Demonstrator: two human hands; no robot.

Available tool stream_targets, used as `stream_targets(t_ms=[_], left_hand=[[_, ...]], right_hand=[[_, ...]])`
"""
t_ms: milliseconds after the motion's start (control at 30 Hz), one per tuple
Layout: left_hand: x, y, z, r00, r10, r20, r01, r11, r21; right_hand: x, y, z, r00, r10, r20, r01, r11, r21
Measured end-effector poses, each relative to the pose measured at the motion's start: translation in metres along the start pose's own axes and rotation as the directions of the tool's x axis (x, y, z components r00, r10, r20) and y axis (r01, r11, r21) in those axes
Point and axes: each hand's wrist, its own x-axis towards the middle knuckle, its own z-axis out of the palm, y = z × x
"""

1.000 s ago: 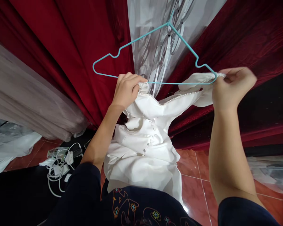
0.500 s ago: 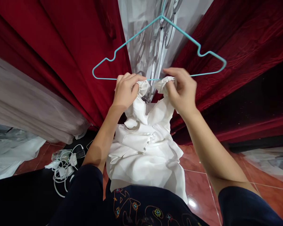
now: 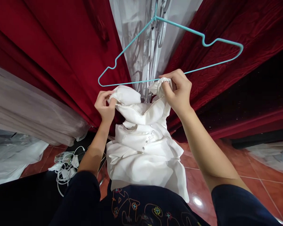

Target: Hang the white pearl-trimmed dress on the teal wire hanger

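A white dress (image 3: 146,144) with a beaded neckline and small buttons hangs in front of me, its lower part bunched in folds. My left hand (image 3: 106,105) pinches the beaded edge of its left puffed sleeve, which is spread outward. On the other side, my right hand (image 3: 178,89) grips the gathered right sleeve just under the bar of a light blue hanger (image 3: 179,26). The hanger is tilted, its right end higher, and its lower bar passes behind or over the right hand's fingertips; which one I cannot tell.
Red curtains (image 3: 68,47) hang on both sides of a white metal frame (image 3: 153,47). White cables (image 3: 64,171) lie tangled at the lower left beside a black surface (image 3: 21,197). Sheer white fabric (image 3: 16,153) rests on the red tiled floor (image 3: 200,175).
My left hand has moved left and down, away from the hanger bar, stretching the left sleeve outward. The hanger has tilted and swung right. My right hand has shifted slightly left.
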Motion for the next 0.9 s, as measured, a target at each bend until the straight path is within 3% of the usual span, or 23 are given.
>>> stream_targets(t_ms=[33,100,133,200,333,400,467,533,633,733,800,900], left_hand=[[-0.002,-0.008,-0.010,0.986,-0.165,-0.032,0.164,0.985,-0.045],[0.002,-0.026,-0.027,0.901,-0.427,-0.075,0.418,0.902,-0.111],[0.008,-0.034,-0.033,0.862,-0.499,-0.096,0.487,0.865,-0.124],[0.028,-0.045,-0.040,0.834,-0.534,-0.141,0.521,0.845,-0.120],[0.084,-0.042,-0.033,0.841,-0.490,-0.231,0.479,0.872,-0.104],[0.113,-0.031,-0.024,0.891,-0.396,-0.223,0.382,0.918,-0.101],[0.135,-0.016,-0.011,0.962,-0.250,-0.106,0.241,0.966,-0.089],[0.149,-0.003,0.005,0.987,-0.152,0.043,0.154,0.986,-0.068],[0.151,0.010,0.031,0.964,-0.131,0.232,0.136,0.991,-0.005],[0.140,0.012,0.044,0.934,-0.121,0.335,0.124,0.992,0.012],[0.133,0.008,0.042,0.923,-0.088,0.375,0.105,0.994,-0.026],[0.129,0.005,0.022,0.907,-0.049,0.418,0.087,0.994,-0.073]], right_hand=[[0.000,0.000,0.001,1.000,0.000,-0.002,0.000,1.000,-0.002],[-0.001,0.001,0.004,1.000,0.002,-0.017,-0.003,1.000,-0.014],[-0.001,0.001,0.005,1.000,0.005,-0.025,-0.005,1.000,-0.020],[-0.002,0.001,0.007,0.999,0.008,-0.036,-0.009,1.000,-0.027],[-0.002,-0.002,0.006,0.999,0.000,-0.039,-0.001,1.000,-0.010],[-0.001,-0.003,0.005,0.999,-0.004,-0.035,0.003,1.000,-0.020],[-0.002,-0.005,0.005,1.000,-0.007,-0.030,0.006,0.999,-0.039],[-0.003,-0.006,0.005,0.999,-0.006,-0.032,0.004,0.999,-0.055],[-0.004,-0.006,0.006,0.999,-0.003,-0.037,0.001,0.998,-0.069],[-0.004,-0.004,0.004,1.000,-0.004,-0.029,0.002,0.997,-0.073],[-0.004,-0.004,0.003,1.000,-0.002,-0.025,0.000,0.997,-0.076],[-0.004,-0.005,0.003,1.000,0.002,-0.028,-0.004,0.997,-0.073]])
